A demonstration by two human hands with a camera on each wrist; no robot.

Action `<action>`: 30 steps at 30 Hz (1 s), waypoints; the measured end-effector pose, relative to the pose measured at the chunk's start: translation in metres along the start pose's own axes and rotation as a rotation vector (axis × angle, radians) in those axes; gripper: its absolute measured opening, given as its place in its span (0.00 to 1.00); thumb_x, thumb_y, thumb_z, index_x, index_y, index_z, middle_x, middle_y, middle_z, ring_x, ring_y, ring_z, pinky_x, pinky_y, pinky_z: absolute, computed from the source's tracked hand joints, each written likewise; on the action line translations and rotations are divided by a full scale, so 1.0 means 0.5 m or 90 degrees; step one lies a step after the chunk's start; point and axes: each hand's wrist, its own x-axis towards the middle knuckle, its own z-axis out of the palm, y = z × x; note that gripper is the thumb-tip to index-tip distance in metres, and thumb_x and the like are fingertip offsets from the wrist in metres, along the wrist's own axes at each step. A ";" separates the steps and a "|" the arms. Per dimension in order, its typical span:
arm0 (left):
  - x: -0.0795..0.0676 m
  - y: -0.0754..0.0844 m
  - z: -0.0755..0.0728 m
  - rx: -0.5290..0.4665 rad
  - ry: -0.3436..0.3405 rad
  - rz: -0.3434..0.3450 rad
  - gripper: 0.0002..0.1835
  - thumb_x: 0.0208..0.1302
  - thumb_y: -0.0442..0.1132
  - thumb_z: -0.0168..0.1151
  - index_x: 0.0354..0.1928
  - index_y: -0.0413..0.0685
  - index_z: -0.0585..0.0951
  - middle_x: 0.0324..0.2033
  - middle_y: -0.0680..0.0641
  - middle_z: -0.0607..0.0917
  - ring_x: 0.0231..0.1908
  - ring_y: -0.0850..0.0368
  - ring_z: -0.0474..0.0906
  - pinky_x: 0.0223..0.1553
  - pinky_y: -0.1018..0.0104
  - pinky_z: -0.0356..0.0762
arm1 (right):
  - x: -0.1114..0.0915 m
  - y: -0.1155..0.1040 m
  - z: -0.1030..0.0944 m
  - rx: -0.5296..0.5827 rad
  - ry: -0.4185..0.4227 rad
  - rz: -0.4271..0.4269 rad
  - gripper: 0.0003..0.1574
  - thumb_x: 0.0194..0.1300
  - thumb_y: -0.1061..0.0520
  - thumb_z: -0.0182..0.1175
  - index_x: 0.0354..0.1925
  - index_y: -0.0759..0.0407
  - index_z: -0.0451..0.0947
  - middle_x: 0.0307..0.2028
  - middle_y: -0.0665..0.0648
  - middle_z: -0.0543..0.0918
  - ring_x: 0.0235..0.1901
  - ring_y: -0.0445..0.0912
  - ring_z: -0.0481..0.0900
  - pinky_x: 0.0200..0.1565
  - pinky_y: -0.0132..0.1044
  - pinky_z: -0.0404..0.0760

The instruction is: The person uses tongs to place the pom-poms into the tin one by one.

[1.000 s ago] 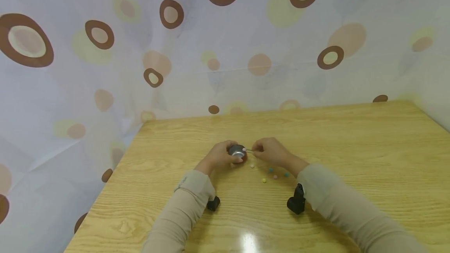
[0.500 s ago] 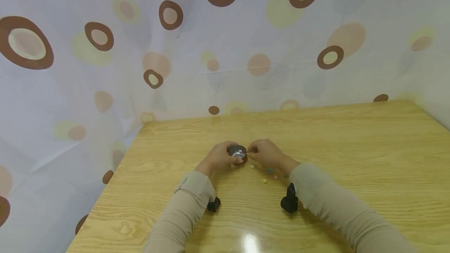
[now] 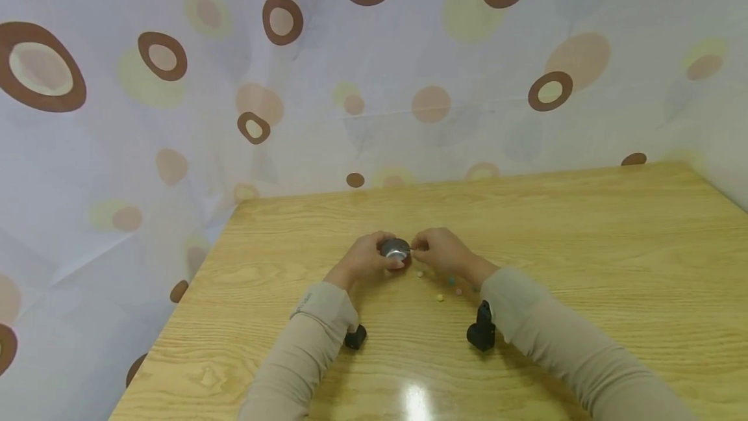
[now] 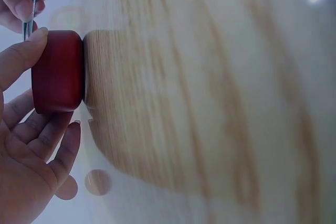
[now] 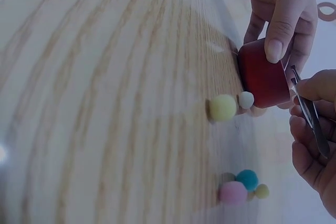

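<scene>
In the head view my left hand [image 3: 363, 258] holds a small round bowl, red outside and silvery inside [image 3: 396, 249], thumb on the near side and fingers round the far side. The bowl stands on the table. My right hand [image 3: 445, 255] pinches a pair of metal tweezers [image 5: 311, 118], whose tips stand apart at the bowl's rim in the right wrist view. Nothing shows between the tips. Close by the red bowl wall [image 5: 262, 74] lie a white pompom [image 5: 246, 99] and a yellow pompom [image 5: 223, 107].
Farther along lie a pink pompom [image 5: 233, 192], a teal pompom [image 5: 247, 180] and a small yellowish-green one. The wooden table [image 3: 584, 252] meets a dotted curtain [image 3: 432, 51] at its back and left. A black wrist camera [image 3: 482, 329] hangs under the right sleeve.
My right hand has moved left to the bowl with the tweezers. A pink pompom at their tips was over the bowl earlier and is now out of sight. The left hand stays put.
</scene>
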 end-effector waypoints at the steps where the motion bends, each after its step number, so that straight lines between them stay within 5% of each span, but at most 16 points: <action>1: 0.001 0.000 -0.001 0.001 0.000 0.000 0.27 0.46 0.43 0.67 0.50 0.44 0.71 0.41 0.50 0.76 0.41 0.58 0.71 0.44 0.64 0.67 | 0.000 -0.001 -0.002 -0.002 0.000 0.000 0.09 0.56 0.63 0.56 0.35 0.67 0.77 0.31 0.56 0.79 0.30 0.44 0.75 0.35 0.36 0.74; 15: 0.005 0.002 -0.008 0.022 0.013 -0.007 0.31 0.45 0.44 0.68 0.53 0.43 0.69 0.45 0.47 0.75 0.43 0.56 0.70 0.45 0.63 0.66 | -0.013 0.004 -0.034 -0.041 0.026 -0.012 0.09 0.55 0.61 0.57 0.35 0.66 0.77 0.32 0.55 0.79 0.31 0.44 0.75 0.33 0.37 0.73; 30: 0.003 -0.002 -0.002 0.029 0.007 -0.004 0.33 0.44 0.45 0.68 0.53 0.43 0.69 0.45 0.47 0.75 0.44 0.55 0.70 0.45 0.63 0.66 | -0.072 0.035 -0.080 -0.052 0.036 0.000 0.09 0.56 0.61 0.55 0.34 0.65 0.77 0.30 0.54 0.78 0.30 0.45 0.74 0.31 0.39 0.73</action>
